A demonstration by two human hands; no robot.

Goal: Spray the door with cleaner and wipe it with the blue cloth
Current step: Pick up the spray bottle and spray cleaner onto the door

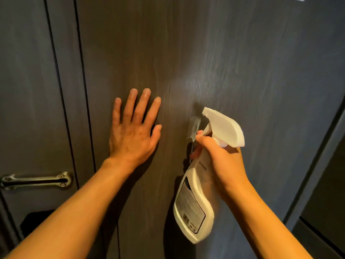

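A dark wood-grain door fills most of the head view. My left hand lies flat against it with fingers spread, holding nothing. My right hand grips the neck of a white spray bottle, fingers on the trigger. Its white nozzle head points up and left at the door, close to the surface. A faint pale sheen shows on the door above the nozzle. No blue cloth is in view.
A metal handle is fixed to the panel at the lower left. Two vertical dark seams run down the left side. The door's right edge and a grey frame stand at the right.
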